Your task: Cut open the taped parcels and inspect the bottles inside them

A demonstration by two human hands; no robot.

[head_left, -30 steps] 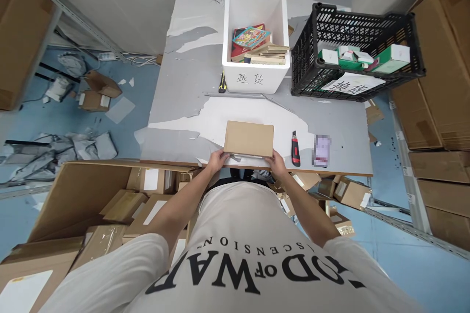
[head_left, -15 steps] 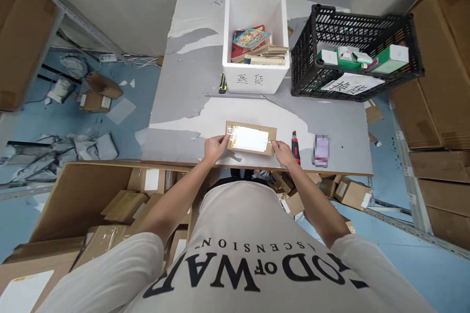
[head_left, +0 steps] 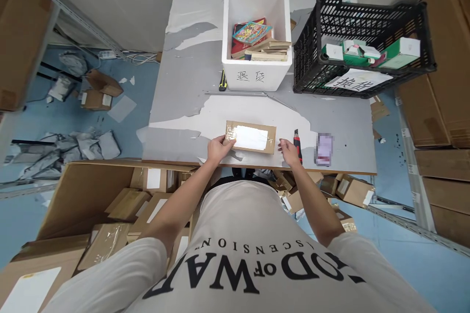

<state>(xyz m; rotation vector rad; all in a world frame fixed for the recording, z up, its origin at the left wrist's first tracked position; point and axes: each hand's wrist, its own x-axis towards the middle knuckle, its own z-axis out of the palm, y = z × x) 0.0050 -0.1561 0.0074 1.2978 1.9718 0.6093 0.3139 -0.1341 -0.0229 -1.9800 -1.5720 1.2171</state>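
Observation:
A small flat cardboard box (head_left: 270, 138) with a white label on top lies near the table's front edge. My left hand (head_left: 219, 148) grips its left end, the thumb on the top face and the other fingers partly hidden by the side. My right hand (head_left: 289, 151) is just off the box's right end, holding nothing, fingers slightly apart and half curled. Right beside it lies a red and black utility knife (head_left: 297, 145), its tip pointing away from me. Farther right is a blurred-out purple, phone-shaped object (head_left: 324, 149).
A white foam box (head_left: 253, 78) with books stands at the table's back. To its right, a black plastic crate (head_left: 308, 54) holds green and white boxes. A yellow and black cutter (head_left: 223, 81) lies by the foam box. A large carton (head_left: 95, 176) of parcels stands front left.
My right hand has let go of the box's right end and moved right, towards the utility knife. My left hand's thumb has slid a little inward on the box.

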